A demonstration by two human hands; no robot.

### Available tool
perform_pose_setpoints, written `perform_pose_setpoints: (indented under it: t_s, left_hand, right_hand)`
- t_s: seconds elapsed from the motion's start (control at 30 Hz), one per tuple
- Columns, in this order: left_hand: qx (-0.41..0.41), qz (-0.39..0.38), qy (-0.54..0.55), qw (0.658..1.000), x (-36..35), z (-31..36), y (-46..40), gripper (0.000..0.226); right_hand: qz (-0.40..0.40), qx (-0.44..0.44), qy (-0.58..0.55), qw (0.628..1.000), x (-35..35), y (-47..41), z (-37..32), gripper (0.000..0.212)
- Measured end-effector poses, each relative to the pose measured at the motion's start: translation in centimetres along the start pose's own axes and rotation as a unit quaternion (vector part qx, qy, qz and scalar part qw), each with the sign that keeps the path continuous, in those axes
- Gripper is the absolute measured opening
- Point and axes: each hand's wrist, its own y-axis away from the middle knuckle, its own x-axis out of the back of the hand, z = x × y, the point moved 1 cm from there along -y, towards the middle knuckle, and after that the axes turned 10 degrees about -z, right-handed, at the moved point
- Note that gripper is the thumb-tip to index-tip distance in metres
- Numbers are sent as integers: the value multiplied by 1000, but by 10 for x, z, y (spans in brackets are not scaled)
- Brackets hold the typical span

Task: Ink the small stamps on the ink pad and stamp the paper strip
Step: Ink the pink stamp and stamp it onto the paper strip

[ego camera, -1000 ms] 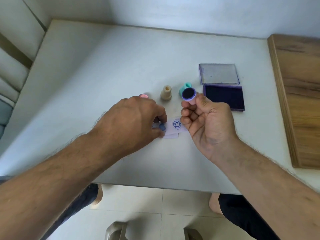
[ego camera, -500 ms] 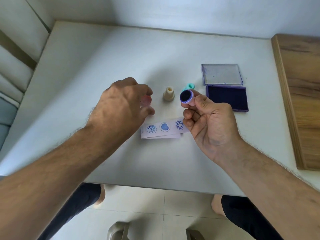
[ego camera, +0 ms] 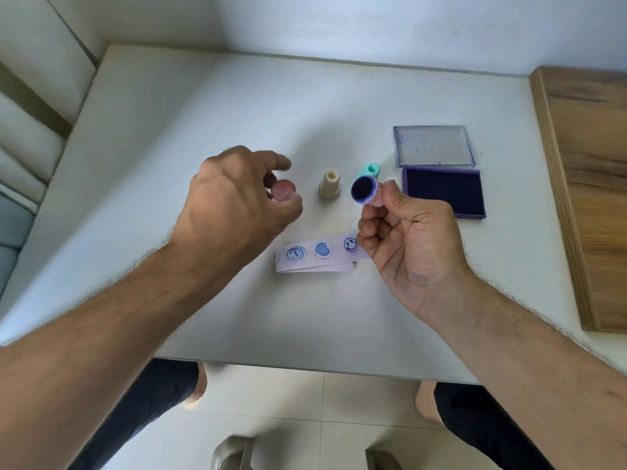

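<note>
The white paper strip (ego camera: pixel 317 262) lies on the table with three blue prints showing: a round mark, a heart and a smiley. My right hand (ego camera: pixel 407 242) is just right of the strip, shut on a purple-rimmed stamp (ego camera: pixel 364 189) whose dark inked face points toward me. My left hand (ego camera: pixel 237 201) hovers left of the strip, thumb and fingers closed around a pink stamp (ego camera: pixel 283 191), blurred by motion. A beige stamp (ego camera: pixel 329 184) stands upright between my hands. A teal stamp (ego camera: pixel 371 170) lies behind the purple one. The open ink pad (ego camera: pixel 442 191) sits to the right.
The ink pad's clear lid (ego camera: pixel 432 145) lies flat behind the pad. A wooden board (ego camera: pixel 587 184) runs along the table's right side. The white table's front edge (ego camera: pixel 305 366) is near my knees, and a wall borders its far side.
My left hand left the strip and moved up-left to the pink stamp, uncovering two more prints. My right hand stayed put with the purple stamp's face turned up.
</note>
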Motion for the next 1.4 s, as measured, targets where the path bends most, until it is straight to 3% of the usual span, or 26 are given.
perform_pose_setpoints:
  t_s: [0.13,0.27,0.37,0.47,0.8,1.17,1.4]
  left_hand:
    - [6,-16,145,989,7,12,1,15]
    - [-10,-52,333,941,9,18,-1,12]
    - [-13,-51,388,920,9,17,-1,16]
    - [-4,-68,395,916,6,16,1,17]
    - [-12,-151,461,874,5,18,4,16]
    - [-39,-158,371,914,5,18,6,32]
    - [-22,-164,313,935,8,16,4,27]
  right_hand:
    - [-4,-6,12,1000,1,-2,0,21]
    - [-18,-14,20,1000,1,-2,-1,18]
    - [-31,-16,22,999,1,-2,-1,19]
    - [-39,-13,28,999,0,-3,-1,27]
    - [-38,-9,38,999,-3,-3,-1,25]
    - [-39,-7,38,998,-2,-2,0,25]
    - [-20,-4,49,999,-2,-2,-1,22]
